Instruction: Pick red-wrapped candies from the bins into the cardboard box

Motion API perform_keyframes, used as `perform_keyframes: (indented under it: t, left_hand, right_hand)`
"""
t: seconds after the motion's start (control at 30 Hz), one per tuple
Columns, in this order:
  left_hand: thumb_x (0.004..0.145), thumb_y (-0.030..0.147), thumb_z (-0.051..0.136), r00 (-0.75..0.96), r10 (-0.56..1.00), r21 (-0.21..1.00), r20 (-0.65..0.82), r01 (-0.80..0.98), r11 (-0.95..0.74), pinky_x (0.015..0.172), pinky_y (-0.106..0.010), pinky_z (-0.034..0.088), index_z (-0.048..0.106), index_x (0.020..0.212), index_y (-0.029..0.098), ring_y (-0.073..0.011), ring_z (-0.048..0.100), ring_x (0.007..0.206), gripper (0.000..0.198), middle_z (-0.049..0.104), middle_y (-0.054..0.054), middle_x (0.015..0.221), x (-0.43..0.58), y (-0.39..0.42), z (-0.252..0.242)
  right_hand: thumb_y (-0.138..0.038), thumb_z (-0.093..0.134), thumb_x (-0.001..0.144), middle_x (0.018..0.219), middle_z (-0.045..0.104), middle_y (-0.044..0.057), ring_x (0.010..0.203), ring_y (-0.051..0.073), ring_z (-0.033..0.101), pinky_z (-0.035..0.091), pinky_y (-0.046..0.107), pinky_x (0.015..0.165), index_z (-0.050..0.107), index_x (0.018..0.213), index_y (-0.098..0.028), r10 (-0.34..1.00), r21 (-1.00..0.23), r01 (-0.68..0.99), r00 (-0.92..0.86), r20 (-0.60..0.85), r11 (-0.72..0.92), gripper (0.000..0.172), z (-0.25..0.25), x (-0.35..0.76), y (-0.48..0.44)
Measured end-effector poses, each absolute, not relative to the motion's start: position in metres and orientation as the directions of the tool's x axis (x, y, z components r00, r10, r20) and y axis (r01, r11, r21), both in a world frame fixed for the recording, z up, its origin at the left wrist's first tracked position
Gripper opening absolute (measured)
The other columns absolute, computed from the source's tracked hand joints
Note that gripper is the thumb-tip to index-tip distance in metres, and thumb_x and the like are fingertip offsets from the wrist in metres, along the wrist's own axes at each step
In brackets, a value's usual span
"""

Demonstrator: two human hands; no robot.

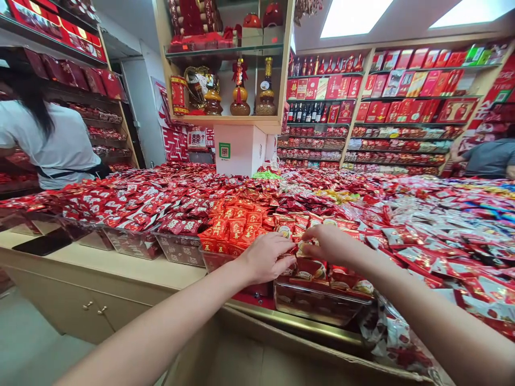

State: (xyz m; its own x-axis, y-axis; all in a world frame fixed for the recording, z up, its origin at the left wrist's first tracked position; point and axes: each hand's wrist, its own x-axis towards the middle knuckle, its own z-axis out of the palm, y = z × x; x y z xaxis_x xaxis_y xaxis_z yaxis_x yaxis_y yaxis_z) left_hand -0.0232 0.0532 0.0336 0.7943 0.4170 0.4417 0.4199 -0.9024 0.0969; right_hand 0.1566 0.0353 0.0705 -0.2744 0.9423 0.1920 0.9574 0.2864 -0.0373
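Observation:
My left hand [269, 257] reaches over a clear plastic bin [317, 305] heaped with red and gold candy packets [309, 269]. Its fingers stretch forward, thumb apart, and the fingertips rest against the packets at the bin's left side. Opposite it, my right hand [328, 244] arches over the same pile, with a gap between its thumb and forefinger. Its fingertips touch or hover just above the packets; I cannot tell which. No packet shows in either grasp. Orange-red packets [241, 222] fill the neighbouring bin to the left.
An open cardboard box [257, 354] stands below the counter edge. More clear bins [134, 244] and a flat black object [42, 242] line the left counter [177, 276]. A display cabinet [225, 122] rises behind. A person in white [52, 134] is at left, another [493, 158] far right.

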Motion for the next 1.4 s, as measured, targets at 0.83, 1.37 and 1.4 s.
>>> perform_keyframes:
  t: [0.83,1.37,1.4]
  left_hand:
    - [0.069,0.076,0.022,0.442,0.833,0.198,0.332,0.831,-0.520,0.106,-0.049,0.004,0.009,0.136,0.001,-0.0308,0.006,0.131,0.102,0.014,-0.019,0.142,-0.018,0.045,0.027]
    - [0.070,0.075,0.022,0.589,0.779,0.150,0.213,0.769,-0.622,0.102,-0.055,0.011,0.026,0.133,0.032,-0.0361,0.015,0.129,0.076,0.026,-0.008,0.141,-0.004,0.052,0.036]
    - [0.070,0.075,0.022,0.587,0.785,0.163,0.198,0.770,-0.616,0.101,-0.056,0.012,0.023,0.134,0.031,-0.0375,0.016,0.128,0.078,0.027,-0.009,0.141,-0.004,0.052,0.037]
  right_hand:
    - [-0.031,0.050,0.085,0.068,0.061,-0.001,0.053,0.009,0.055,0.046,0.023,0.051,0.060,0.084,-0.012,0.989,-0.284,0.956,-0.040,0.140,0.079,0.021,0.090,0.144,0.095]
    - [-0.020,0.059,0.066,0.083,0.069,0.008,0.075,0.022,0.062,0.042,0.026,0.060,0.068,0.084,-0.017,0.970,-0.024,0.978,-0.200,0.140,0.205,0.020,0.077,0.152,0.038]
    - [-0.019,0.058,0.066,0.082,0.069,0.008,0.074,0.022,0.062,0.042,0.025,0.059,0.068,0.083,-0.017,0.970,-0.017,0.978,-0.203,0.132,0.207,0.020,0.076,0.151,0.038]
